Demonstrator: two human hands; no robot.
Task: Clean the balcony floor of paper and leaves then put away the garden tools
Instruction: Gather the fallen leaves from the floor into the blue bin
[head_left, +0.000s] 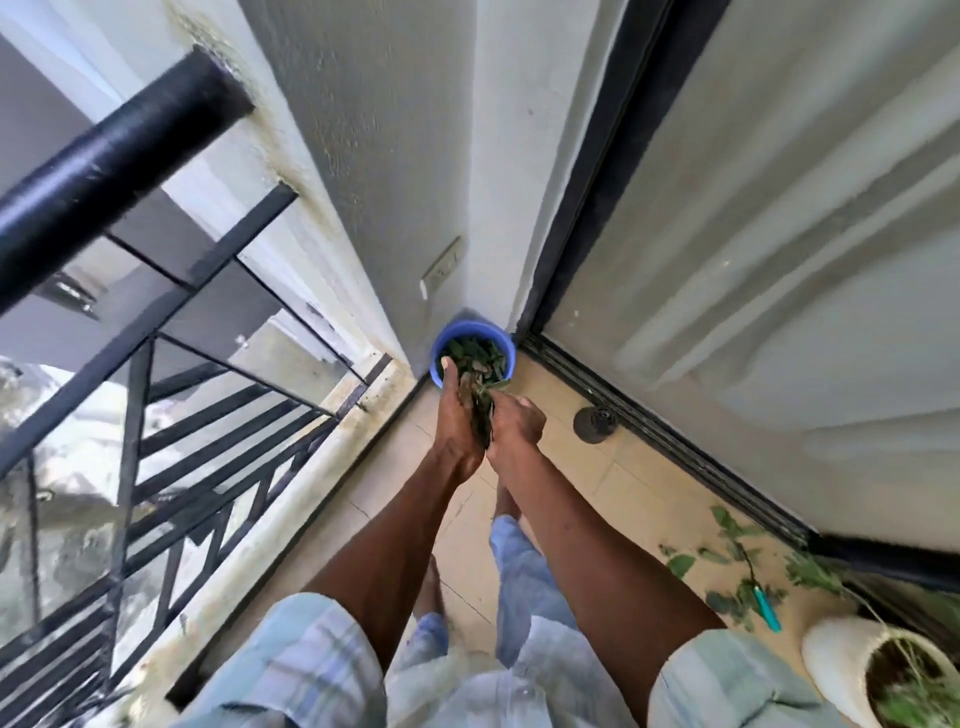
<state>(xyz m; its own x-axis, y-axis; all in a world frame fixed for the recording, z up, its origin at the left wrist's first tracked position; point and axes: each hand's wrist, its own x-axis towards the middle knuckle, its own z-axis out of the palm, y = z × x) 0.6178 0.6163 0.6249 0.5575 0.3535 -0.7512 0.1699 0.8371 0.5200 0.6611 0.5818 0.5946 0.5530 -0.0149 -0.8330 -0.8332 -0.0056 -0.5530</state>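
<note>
A blue bucket (447, 340) stands in the balcony corner, with green leaves inside it. Both my hands are held together just above its near rim, with a bunch of leaves (480, 400) pressed between them. My left hand (457, 415) has straight fingers reaching over the rim. My right hand (517, 423) curls around the leaves from the right. More cut leaves and stems (727, 566) lie on the tiled floor at the lower right, next to a tool with a turquoise handle (768, 609).
A black metal railing (156, 426) runs along the left edge of the narrow balcony. A sliding glass door with a black track (649, 431) lines the right side. A floor drain (595, 423) sits near the track. A white plant pot (852, 662) stands at the bottom right.
</note>
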